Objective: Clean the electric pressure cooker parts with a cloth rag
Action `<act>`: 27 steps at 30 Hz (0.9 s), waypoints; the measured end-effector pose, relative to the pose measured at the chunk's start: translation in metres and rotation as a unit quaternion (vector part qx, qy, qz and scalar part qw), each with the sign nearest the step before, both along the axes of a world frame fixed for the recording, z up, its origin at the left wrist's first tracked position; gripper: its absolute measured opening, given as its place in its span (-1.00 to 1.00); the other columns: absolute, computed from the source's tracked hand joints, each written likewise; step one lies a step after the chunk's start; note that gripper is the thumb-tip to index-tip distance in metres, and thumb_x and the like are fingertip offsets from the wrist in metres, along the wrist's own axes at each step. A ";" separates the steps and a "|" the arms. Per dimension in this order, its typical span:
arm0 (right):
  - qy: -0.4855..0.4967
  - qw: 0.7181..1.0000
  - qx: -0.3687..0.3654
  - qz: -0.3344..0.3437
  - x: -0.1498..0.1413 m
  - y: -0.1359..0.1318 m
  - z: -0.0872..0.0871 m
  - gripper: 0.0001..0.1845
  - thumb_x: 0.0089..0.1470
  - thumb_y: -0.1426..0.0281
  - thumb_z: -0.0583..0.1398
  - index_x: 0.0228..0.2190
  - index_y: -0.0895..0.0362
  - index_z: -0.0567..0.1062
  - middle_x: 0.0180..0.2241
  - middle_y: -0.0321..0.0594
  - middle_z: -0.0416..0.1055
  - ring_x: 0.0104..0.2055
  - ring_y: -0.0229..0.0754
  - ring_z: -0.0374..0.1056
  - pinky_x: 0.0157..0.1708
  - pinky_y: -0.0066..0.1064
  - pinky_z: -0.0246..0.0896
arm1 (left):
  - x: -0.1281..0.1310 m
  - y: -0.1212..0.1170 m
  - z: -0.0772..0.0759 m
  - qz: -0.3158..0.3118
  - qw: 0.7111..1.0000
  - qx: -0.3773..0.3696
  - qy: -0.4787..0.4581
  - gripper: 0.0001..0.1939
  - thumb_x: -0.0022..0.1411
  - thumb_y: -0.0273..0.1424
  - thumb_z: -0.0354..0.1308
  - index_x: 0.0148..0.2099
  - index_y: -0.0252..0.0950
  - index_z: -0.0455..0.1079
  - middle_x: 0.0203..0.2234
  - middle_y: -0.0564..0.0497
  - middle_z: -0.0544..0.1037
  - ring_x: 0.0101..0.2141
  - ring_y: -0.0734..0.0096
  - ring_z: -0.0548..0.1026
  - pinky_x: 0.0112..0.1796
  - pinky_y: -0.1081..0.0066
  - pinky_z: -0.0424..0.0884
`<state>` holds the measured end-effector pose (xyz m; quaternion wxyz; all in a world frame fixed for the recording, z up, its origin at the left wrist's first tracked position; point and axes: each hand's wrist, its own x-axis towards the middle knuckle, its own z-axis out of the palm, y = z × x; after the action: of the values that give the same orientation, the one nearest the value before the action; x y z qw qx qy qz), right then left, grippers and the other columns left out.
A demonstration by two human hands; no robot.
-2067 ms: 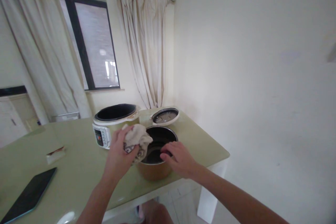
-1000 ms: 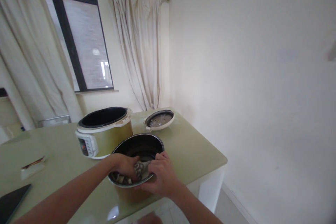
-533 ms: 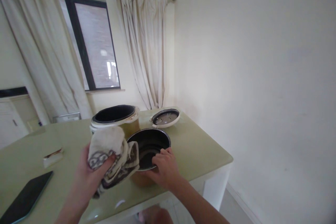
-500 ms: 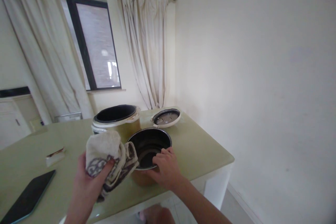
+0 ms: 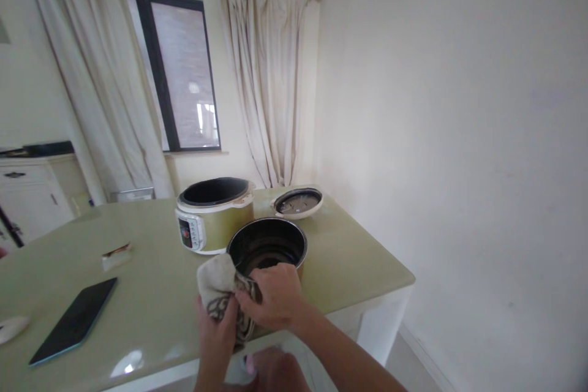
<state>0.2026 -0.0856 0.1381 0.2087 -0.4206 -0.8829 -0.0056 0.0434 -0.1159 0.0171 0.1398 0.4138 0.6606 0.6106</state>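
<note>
My left hand [image 5: 215, 332] is closed round a folded cloth [image 5: 217, 275], off-white with a dark brown pattern, at the front of the table. My right hand [image 5: 278, 295] has its thumb and fingers closed on the cloth's right side, just in front of the black-lined inner pot [image 5: 269, 237]. The hand and cloth hide part of the pot's near rim. Behind it to the left stands the green and white rice cooker [image 5: 228, 223], its top uncovered. An oval lid [image 5: 299, 202] lies underside up at the back right.
A dark tablet [image 5: 76, 318] lies on the green tabletop [image 5: 156, 294] at left, with a small whitish object [image 5: 116, 256] beyond it. A white rounded item [image 5: 13, 329] is at the far left. The table's right edge faces a bare wall [image 5: 450, 153].
The left hand has brought the cloth rightward to the pot's front. My right hand has moved from the pot's rim onto the cloth. The view has turned slightly left.
</note>
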 end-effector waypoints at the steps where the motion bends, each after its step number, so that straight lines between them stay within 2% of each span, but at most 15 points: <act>1: -0.002 1.000 0.007 0.000 0.010 0.006 -0.002 -0.41 0.24 -0.16 0.14 -0.37 0.09 0.61 -0.40 -0.13 0.64 -0.37 -0.08 0.53 -0.34 -0.35 0.12 | -0.003 0.007 0.006 -0.016 1.000 -0.004 -0.009 -0.26 0.16 0.10 0.16 0.17 -0.37 0.33 -0.01 -0.30 0.57 0.04 -0.09 0.57 0.03 0.02 0.54; 3: -0.003 1.000 0.022 0.005 0.030 0.020 -0.007 -0.35 0.23 -0.22 0.14 -0.40 0.08 0.64 -0.44 -0.16 0.63 -0.39 -0.12 0.52 -0.36 -0.37 0.07 | -0.009 0.024 0.014 -0.032 0.998 -0.017 -0.059 -0.34 0.11 0.07 0.19 0.05 -0.35 0.43 -0.09 -0.25 0.62 -0.01 -0.07 0.60 0.01 0.05 0.55; 6: -0.002 0.999 0.036 0.038 0.061 0.042 -0.014 -0.38 0.23 -0.21 0.20 -0.41 0.04 0.68 -0.49 -0.23 0.62 -0.38 -0.17 0.52 -0.35 -0.39 0.04 | -0.015 0.051 0.022 -0.018 0.990 -0.032 -0.135 -0.39 0.10 0.03 0.17 0.00 -0.36 0.46 -0.16 -0.22 0.65 -0.12 -0.05 0.64 -0.11 0.04 0.59; 8: -0.009 0.998 0.034 0.059 0.078 0.050 -0.014 -0.43 0.24 -0.17 0.23 -0.41 0.03 0.69 -0.52 -0.27 0.60 -0.38 -0.19 0.51 -0.35 -0.40 0.03 | -0.020 0.067 0.025 -0.002 0.992 -0.009 -0.124 -0.38 0.10 -0.01 0.19 0.06 -0.36 0.44 -0.11 -0.22 0.64 -0.08 -0.04 0.62 -0.05 0.00 0.58; 10: -0.027 0.998 0.030 0.057 0.086 0.051 -0.009 -0.45 0.30 -0.11 0.20 -0.44 0.04 0.68 -0.54 -0.28 0.59 -0.41 -0.21 0.49 -0.37 -0.40 0.02 | -0.022 0.077 0.025 0.010 0.997 0.033 -0.071 -0.31 0.11 -0.06 0.20 0.20 -0.37 0.36 0.03 -0.25 0.57 0.05 -0.04 0.56 0.09 -0.04 0.50; 12: -0.057 0.997 0.032 0.047 0.082 0.043 -0.002 -0.46 0.38 -0.01 0.14 -0.44 0.06 0.66 -0.51 -0.25 0.60 -0.42 -0.19 0.49 -0.39 -0.39 0.02 | -0.022 0.079 0.023 0.029 0.997 0.073 0.000 -0.20 0.15 -0.11 0.19 0.36 -0.38 0.20 0.20 -0.31 0.44 0.20 -0.07 0.46 0.21 -0.08 0.40; 14: -0.078 0.996 0.031 0.028 0.063 0.029 0.004 -0.57 0.38 0.14 0.13 -0.38 0.10 0.64 -0.43 -0.17 0.64 -0.42 -0.14 0.51 -0.39 -0.36 0.07 | -0.020 0.074 0.021 0.040 0.991 0.093 0.085 -0.16 0.20 -0.19 0.17 0.45 -0.37 0.08 0.33 -0.37 0.26 0.35 -0.13 0.28 0.30 -0.12 0.29; 17: -0.050 0.998 0.003 -0.042 0.014 0.010 0.008 -0.72 0.28 0.28 0.15 -0.24 0.18 0.60 -0.34 -0.03 0.65 -0.36 0.00 0.57 -0.34 -0.27 0.20 | -0.015 0.064 0.021 -0.013 0.976 0.082 0.201 -0.36 0.29 -0.30 0.08 0.40 -0.22 0.24 0.43 -0.25 0.10 0.44 -0.09 0.11 0.39 -0.11 0.15; 19: 0.001 0.995 -0.024 -0.098 -0.020 0.002 0.008 -0.64 0.30 0.21 0.13 -0.19 0.23 0.59 -0.28 0.07 0.64 -0.27 0.11 0.60 -0.28 -0.19 0.27 | -0.013 0.060 0.021 -0.071 0.967 0.071 0.236 -0.47 0.34 -0.32 0.02 0.32 -0.18 0.35 0.42 -0.19 0.13 0.43 -0.01 0.13 0.40 -0.06 0.13; 21: 0.034 0.991 -0.044 -0.123 -0.041 -0.002 0.007 -0.50 0.32 0.08 0.10 -0.17 0.26 0.58 -0.25 0.13 0.63 -0.22 0.20 0.60 -0.27 -0.15 0.30 | -0.015 0.061 0.021 -0.101 0.962 0.057 0.247 -0.49 0.37 -0.29 -0.02 0.31 -0.20 0.35 0.40 -0.19 0.18 0.43 0.03 0.14 0.40 -0.01 0.16; 24: 0.031 0.994 -0.037 -0.102 -0.038 -0.001 -0.002 -0.39 0.26 -0.08 0.13 -0.20 0.25 0.59 -0.31 0.13 0.63 -0.28 0.20 0.60 -0.34 -0.18 0.25 | -0.022 0.067 0.016 -0.077 0.969 0.040 0.230 -0.47 0.38 -0.21 -0.05 0.30 -0.25 0.36 0.36 -0.23 0.24 0.41 0.03 0.18 0.39 0.04 0.20; 27: -0.001 0.999 0.008 -0.054 0.005 0.011 -0.012 -0.34 0.15 -0.23 0.21 -0.29 0.14 0.62 -0.38 0.00 0.64 -0.34 0.10 0.58 -0.39 -0.27 0.16 | -0.027 0.073 0.010 -0.038 0.979 0.042 0.197 -0.47 0.40 -0.15 -0.06 0.26 -0.27 0.41 0.30 -0.25 0.30 0.37 -0.01 0.25 0.36 0.02 0.23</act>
<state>0.2076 -0.0744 0.1258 0.2109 -0.4657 -0.8591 -0.0241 0.0166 -0.0434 0.0274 0.0125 0.5563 0.6330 0.5382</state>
